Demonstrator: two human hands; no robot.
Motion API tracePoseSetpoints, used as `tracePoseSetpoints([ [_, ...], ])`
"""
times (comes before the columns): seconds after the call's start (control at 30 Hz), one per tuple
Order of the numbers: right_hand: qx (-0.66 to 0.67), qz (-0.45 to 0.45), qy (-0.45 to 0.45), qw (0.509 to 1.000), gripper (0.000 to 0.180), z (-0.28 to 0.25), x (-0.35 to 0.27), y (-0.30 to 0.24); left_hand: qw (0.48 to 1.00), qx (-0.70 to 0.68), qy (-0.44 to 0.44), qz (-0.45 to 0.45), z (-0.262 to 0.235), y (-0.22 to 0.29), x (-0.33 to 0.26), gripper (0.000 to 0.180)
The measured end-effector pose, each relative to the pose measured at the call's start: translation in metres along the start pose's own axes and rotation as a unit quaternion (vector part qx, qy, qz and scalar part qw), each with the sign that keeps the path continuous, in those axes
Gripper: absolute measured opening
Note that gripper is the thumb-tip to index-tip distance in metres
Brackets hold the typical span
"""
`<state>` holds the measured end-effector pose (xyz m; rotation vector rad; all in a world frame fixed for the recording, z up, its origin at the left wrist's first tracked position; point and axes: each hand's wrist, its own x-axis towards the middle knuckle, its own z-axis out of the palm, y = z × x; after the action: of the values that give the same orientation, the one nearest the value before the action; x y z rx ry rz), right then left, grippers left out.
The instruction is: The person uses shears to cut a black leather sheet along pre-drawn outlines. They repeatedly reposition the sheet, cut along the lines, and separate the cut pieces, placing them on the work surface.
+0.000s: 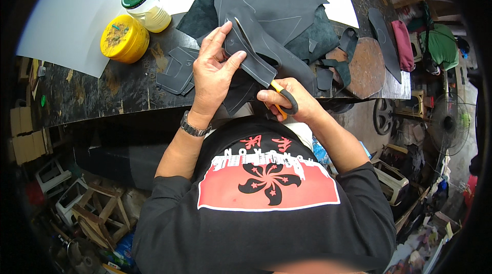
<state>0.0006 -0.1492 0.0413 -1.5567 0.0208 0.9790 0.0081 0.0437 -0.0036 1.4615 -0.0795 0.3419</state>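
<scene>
My left hand [212, 71] pinches the edge of a strip of black leather [256, 66] between thumb and fingers. Pale lines are drawn on the strip, and a slit parts it from the large black leather sheet [277, 10] behind. In my right hand [303, 101] are scissors [289, 99] with black and yellow handles. Their blades are mostly hidden at the lower end of the strip. Several cut black leather pieces [177, 71] lie stacked to the left of my left hand.
A yellow tub [124, 41] and a clear jar [154, 18] with a green lid stand on the dark worn table [77, 92] at left. Leather scraps and a brown board [366, 66] lie at right, near a pink roll [403, 46]. A fan [447, 122] stands beyond.
</scene>
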Motion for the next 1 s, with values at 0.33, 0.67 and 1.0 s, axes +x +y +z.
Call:
tracePoseSetpoints([
  [0.33, -0.050, -0.014, 0.035, 0.998, 0.043, 0.004, 0.004, -0.010, 1.000, -0.029, 0.007, -0.002, -0.002, 0.008, 0.006, 0.059],
  [0.67, -0.086, -0.033, 0.044, 0.995, 0.047, 0.002, 0.024, -0.028, 1.000, -0.023, 0.009, 0.005, -0.011, 0.016, 0.018, 0.060],
  [1.0, -0.070, -0.058, 0.002, 0.996, 0.038, -0.003, 0.032, -0.035, 0.999, -0.044, -0.002, 0.011, -0.013, 0.019, 0.021, 0.060],
])
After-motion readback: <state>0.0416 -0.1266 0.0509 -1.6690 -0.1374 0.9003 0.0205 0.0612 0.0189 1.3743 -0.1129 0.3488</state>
